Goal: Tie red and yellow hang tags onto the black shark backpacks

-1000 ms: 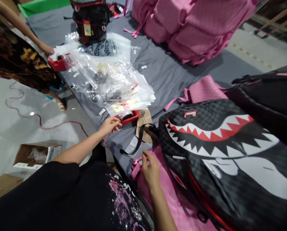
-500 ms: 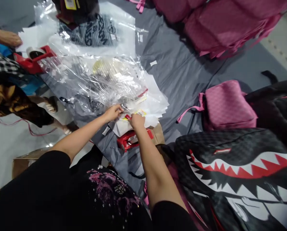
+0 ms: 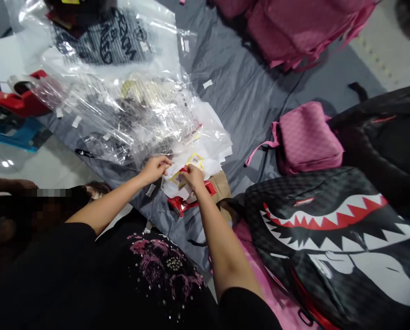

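My left hand point(image 3: 154, 168) and my right hand point(image 3: 193, 176) meet over the near edge of a stack of clear plastic bags point(image 3: 191, 158) on a grey cloth-covered table point(image 3: 246, 110). Both hands are closed in a pinch on the edge of the top bag, by its yellow-framed label point(image 3: 194, 161). A red tape dispenser point(image 3: 187, 202) lies just below my right hand, next to a piece of brown paper point(image 3: 221, 185). A black backpack with a shark-mouth print point(image 3: 328, 238) lies to the right of my right arm.
A small pink pouch point(image 3: 308, 137) lies beyond the shark backpack, and pink bags point(image 3: 301, 27) are piled at the far right. A second red tape dispenser point(image 3: 19, 98) sits at the far left. More crumpled plastic bags point(image 3: 122, 101) and another black bag point(image 3: 390, 133) are around.
My right hand left the pink item by the backpack and rose to the bag stack beside the tape dispenser. My left hand moved from the dispenser onto the bags. The view tilted down and left.
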Available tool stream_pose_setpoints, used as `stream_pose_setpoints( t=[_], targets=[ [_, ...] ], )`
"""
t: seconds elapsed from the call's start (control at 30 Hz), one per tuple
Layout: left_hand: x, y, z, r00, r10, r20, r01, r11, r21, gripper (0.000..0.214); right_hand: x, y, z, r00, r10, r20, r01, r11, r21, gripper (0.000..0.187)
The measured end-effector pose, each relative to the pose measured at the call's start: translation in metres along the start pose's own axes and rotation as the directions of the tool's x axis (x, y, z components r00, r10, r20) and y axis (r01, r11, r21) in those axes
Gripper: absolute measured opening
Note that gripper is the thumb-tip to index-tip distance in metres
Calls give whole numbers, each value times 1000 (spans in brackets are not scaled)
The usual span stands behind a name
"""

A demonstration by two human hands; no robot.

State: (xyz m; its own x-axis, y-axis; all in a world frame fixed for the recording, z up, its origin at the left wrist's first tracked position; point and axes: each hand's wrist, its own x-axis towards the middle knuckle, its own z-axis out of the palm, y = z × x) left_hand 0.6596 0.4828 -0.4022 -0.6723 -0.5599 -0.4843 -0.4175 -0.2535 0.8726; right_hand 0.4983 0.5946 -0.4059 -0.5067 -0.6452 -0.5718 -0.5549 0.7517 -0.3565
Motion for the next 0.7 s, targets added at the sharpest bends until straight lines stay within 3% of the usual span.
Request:
stream_pose_setpoints(
  t=[0.13, 0.2, 0.23, 0.3, 0.33, 0.4, 0.53, 0.7],
  targets=[
    [-22, 6, 19, 986, 35, 163, -28, 999, -42, 8, -25, 6, -12, 993, -91, -79, 109, 958, 267, 20],
    [-26, 11, 27, 975, 20, 222, -7, 998, -60, 8, -36, 7, -16, 988, -95, -121, 139, 890, 435, 24],
    [-27, 13, 31, 974, 8, 226, 5, 998, -60, 9, -42, 7, -18, 987, -83, -136, 145, 819, 555, 26],
    [-29, 18, 36, 980, -9, 201, 20, 998, -52, 8, -53, 7, -20, 991, -30, -134, 126, 595, 794, 37],
    [-30, 20, 38, 982, -15, 186, 25, 998, -53, 7, -58, 8, -21, 994, -1, -112, 99, 479, 872, 44],
    [-32, 25, 41, 985, -30, 172, 40, 998, -55, 8, -69, 9, -20, 997, 44, -59, 41, 340, 939, 52],
    [-39, 33, 45, 979, -72, 188, 82, 996, -44, 11, -86, 11, -13, 991, 130, -27, -8, 267, 964, 48],
    [-47, 57, 46, 996, -59, 70, 62, 997, -41, 13, -98, 12, -11, 970, 229, -83, 30, 225, 974, 46]
  ],
)
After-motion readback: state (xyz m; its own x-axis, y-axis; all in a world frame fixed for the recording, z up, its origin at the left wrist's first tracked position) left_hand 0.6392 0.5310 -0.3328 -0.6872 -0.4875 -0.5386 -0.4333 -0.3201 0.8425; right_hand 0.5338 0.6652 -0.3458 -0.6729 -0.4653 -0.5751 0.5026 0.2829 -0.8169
